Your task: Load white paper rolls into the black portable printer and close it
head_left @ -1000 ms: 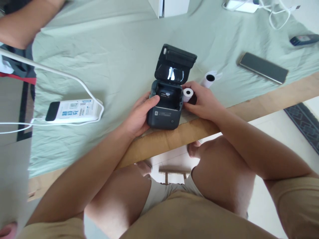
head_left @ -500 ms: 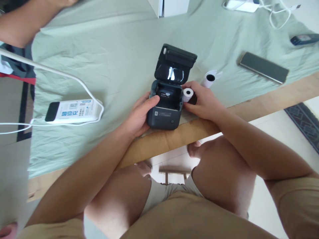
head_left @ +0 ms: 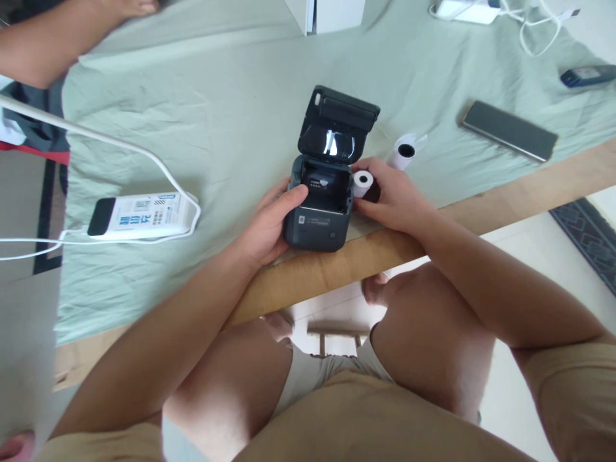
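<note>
A dark label printer [head_left: 317, 228] stands near the table's front edge, its lid [head_left: 330, 138] raised and its compartment showing. My left hand [head_left: 274, 218] is wrapped round its left side, the thumb on the compartment's rim. At the printer's right side, my right hand [head_left: 389, 192] has thumb and fingers curved round the back and front of a small white paper roll [head_left: 362, 183]. Part of the printer's right side is hidden by that roll and hand. Just behind my right hand, a second white roll [head_left: 404, 154] stands with a loose paper end.
On the left lies a white power bank [head_left: 144, 215] with a cable [head_left: 163, 170] looping round it. A phone [head_left: 510, 130], a dark device [head_left: 587, 76] and a white adapter [head_left: 469, 9] are on the right. A white box [head_left: 337, 14] stands behind. Another person's forearm [head_left: 52, 42] reaches over the upper left.
The other person's forearm and hand at the upper left have shifted slightly. My hands, the printer and the small roll are practically still.
</note>
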A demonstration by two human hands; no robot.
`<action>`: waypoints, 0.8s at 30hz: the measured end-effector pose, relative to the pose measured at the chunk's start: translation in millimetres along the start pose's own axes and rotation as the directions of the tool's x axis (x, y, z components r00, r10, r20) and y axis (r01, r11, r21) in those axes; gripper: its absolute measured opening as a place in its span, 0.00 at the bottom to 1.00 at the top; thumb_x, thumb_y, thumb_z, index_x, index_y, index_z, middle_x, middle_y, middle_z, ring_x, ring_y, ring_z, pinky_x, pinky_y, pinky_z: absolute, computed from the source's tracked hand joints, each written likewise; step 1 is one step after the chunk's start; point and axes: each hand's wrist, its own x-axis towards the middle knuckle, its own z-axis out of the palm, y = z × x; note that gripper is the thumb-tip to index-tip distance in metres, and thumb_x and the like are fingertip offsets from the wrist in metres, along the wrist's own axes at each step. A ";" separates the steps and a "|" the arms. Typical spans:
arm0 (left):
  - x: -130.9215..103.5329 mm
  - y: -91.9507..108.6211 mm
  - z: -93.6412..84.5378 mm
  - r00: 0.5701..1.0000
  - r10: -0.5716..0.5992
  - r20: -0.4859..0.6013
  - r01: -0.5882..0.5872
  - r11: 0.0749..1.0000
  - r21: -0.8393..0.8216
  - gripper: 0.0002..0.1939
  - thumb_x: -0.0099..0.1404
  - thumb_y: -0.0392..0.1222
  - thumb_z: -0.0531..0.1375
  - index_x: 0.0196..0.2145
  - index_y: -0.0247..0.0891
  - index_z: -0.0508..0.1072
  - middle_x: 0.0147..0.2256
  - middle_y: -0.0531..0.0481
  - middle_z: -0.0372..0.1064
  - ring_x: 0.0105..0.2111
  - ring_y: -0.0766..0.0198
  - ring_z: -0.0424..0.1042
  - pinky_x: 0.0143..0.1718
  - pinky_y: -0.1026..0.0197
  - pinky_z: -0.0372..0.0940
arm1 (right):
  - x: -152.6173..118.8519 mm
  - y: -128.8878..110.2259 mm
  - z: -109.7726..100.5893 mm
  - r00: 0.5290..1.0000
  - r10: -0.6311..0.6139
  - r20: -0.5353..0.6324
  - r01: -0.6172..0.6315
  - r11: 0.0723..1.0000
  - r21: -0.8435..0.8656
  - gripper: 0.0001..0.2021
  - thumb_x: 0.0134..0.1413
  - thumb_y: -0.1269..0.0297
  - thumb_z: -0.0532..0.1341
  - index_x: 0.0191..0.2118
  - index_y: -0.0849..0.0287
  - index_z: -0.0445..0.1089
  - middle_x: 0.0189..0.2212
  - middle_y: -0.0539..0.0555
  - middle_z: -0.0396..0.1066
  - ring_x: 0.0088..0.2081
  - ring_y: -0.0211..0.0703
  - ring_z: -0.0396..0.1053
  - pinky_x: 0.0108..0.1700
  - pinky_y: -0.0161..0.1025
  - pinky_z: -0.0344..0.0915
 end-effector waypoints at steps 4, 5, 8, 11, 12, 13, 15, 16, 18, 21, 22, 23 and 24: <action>-0.1 -0.3 -1.3 1.000 0.006 0.006 -0.006 1.000 0.019 0.16 0.62 0.51 0.76 0.41 0.39 0.82 0.33 0.50 0.81 0.30 0.61 0.78 0.34 0.60 0.71 | -0.3 -2.4 -1.4 1.000 0.006 0.011 -0.006 1.000 -0.003 0.23 0.54 0.58 0.66 0.55 0.53 0.70 0.52 0.62 0.82 0.54 0.68 0.79 0.57 0.64 0.76; -0.2 -0.4 -1.5 1.000 0.004 0.008 -0.005 1.000 0.018 0.16 0.62 0.51 0.76 0.41 0.40 0.82 0.34 0.51 0.81 0.31 0.61 0.78 0.34 0.60 0.71 | -0.3 -2.6 -1.6 1.000 0.009 0.014 -0.009 1.000 -0.004 0.22 0.54 0.59 0.66 0.56 0.53 0.70 0.53 0.62 0.82 0.55 0.68 0.79 0.58 0.64 0.75; -0.4 -0.6 -1.4 1.000 0.001 -0.002 -0.001 1.000 0.003 0.15 0.61 0.49 0.77 0.41 0.40 0.83 0.33 0.51 0.81 0.31 0.62 0.77 0.32 0.62 0.70 | -0.1 -2.5 -1.9 1.000 0.011 0.021 -0.011 1.000 0.000 0.23 0.54 0.57 0.66 0.56 0.54 0.70 0.53 0.63 0.82 0.55 0.69 0.79 0.58 0.64 0.75; -0.6 -0.3 -0.7 1.000 -0.002 -0.008 0.002 1.000 -0.017 0.15 0.61 0.48 0.77 0.41 0.39 0.83 0.33 0.51 0.81 0.31 0.63 0.78 0.32 0.63 0.71 | 0.2 -1.7 -1.5 1.000 0.007 0.018 -0.007 1.000 0.004 0.24 0.54 0.56 0.65 0.56 0.54 0.70 0.52 0.62 0.83 0.53 0.67 0.79 0.55 0.64 0.77; -0.6 0.0 -0.4 1.000 -0.004 -0.004 0.004 1.000 -0.023 0.15 0.60 0.47 0.77 0.41 0.38 0.83 0.33 0.51 0.81 0.31 0.63 0.78 0.32 0.63 0.71 | 0.3 -1.3 -1.2 1.000 0.004 0.016 -0.004 1.000 0.004 0.23 0.54 0.56 0.65 0.56 0.54 0.70 0.52 0.62 0.83 0.53 0.67 0.80 0.55 0.63 0.77; -0.7 0.2 -0.2 1.000 -0.004 0.001 0.004 1.000 -0.028 0.15 0.60 0.46 0.77 0.41 0.38 0.83 0.33 0.51 0.81 0.30 0.64 0.77 0.32 0.63 0.71 | 0.4 -0.9 -0.8 1.000 0.002 0.014 -0.002 1.000 0.005 0.23 0.53 0.57 0.64 0.55 0.54 0.71 0.52 0.62 0.83 0.53 0.66 0.80 0.55 0.63 0.77; -0.9 0.7 0.2 1.000 -0.004 0.001 0.004 1.000 -0.031 0.15 0.59 0.46 0.77 0.41 0.38 0.83 0.33 0.52 0.81 0.30 0.64 0.77 0.32 0.64 0.71 | 0.7 -0.1 -0.1 1.000 -0.005 0.006 0.005 1.000 0.005 0.23 0.52 0.58 0.64 0.55 0.54 0.71 0.51 0.61 0.83 0.53 0.66 0.80 0.54 0.63 0.77; -1.0 0.8 0.4 1.000 -0.004 -0.002 0.004 1.000 -0.028 0.15 0.59 0.46 0.77 0.41 0.38 0.83 0.33 0.52 0.81 0.30 0.64 0.77 0.32 0.63 0.71 | 0.7 0.2 0.2 1.000 -0.007 0.002 0.007 1.000 0.005 0.23 0.52 0.58 0.64 0.55 0.54 0.71 0.51 0.60 0.83 0.52 0.66 0.80 0.54 0.63 0.77; -1.3 0.7 0.6 1.000 -0.002 -0.006 0.001 1.000 -0.018 0.14 0.60 0.47 0.76 0.41 0.38 0.83 0.33 0.51 0.81 0.30 0.63 0.77 0.32 0.62 0.71 | 0.7 0.5 0.6 1.000 -0.008 -0.007 0.008 1.000 0.002 0.24 0.51 0.56 0.64 0.55 0.54 0.72 0.51 0.60 0.83 0.53 0.66 0.80 0.55 0.64 0.77; -1.4 0.0 0.5 1.000 -0.002 -0.003 0.002 1.000 -0.014 0.14 0.61 0.47 0.76 0.41 0.39 0.83 0.33 0.51 0.81 0.30 0.63 0.77 0.33 0.62 0.71 | 0.3 -0.1 0.4 1.000 -0.012 -0.027 0.012 1.000 -0.005 0.24 0.50 0.57 0.64 0.55 0.55 0.72 0.51 0.61 0.83 0.53 0.66 0.80 0.56 0.65 0.76; -1.3 -0.2 0.4 1.000 -0.005 -0.001 0.005 1.000 -0.013 0.14 0.61 0.48 0.77 0.40 0.39 0.83 0.33 0.51 0.80 0.30 0.63 0.77 0.33 0.62 0.71 | 0.1 -0.6 0.2 0.999 -0.014 -0.030 0.014 1.000 -0.005 0.24 0.50 0.57 0.64 0.55 0.54 0.72 0.51 0.60 0.83 0.52 0.65 0.80 0.55 0.64 0.76; -1.2 -0.4 0.1 1.000 -0.008 -0.001 0.008 1.000 -0.011 0.14 0.61 0.48 0.77 0.40 0.39 0.83 0.33 0.52 0.80 0.30 0.62 0.77 0.33 0.61 0.71 | -0.1 -1.1 0.0 0.999 -0.016 -0.028 0.016 1.000 -0.002 0.23 0.51 0.58 0.64 0.55 0.54 0.72 0.51 0.60 0.82 0.52 0.64 0.80 0.55 0.63 0.76; -1.1 -0.5 -0.2 1.000 -0.009 -0.003 0.009 1.000 -0.007 0.15 0.61 0.49 0.77 0.41 0.40 0.83 0.33 0.51 0.80 0.31 0.62 0.78 0.33 0.61 0.71 | -0.1 -1.5 -0.2 1.000 -0.017 -0.023 0.017 1.000 0.001 0.23 0.52 0.58 0.65 0.54 0.53 0.72 0.51 0.60 0.82 0.52 0.64 0.79 0.55 0.63 0.76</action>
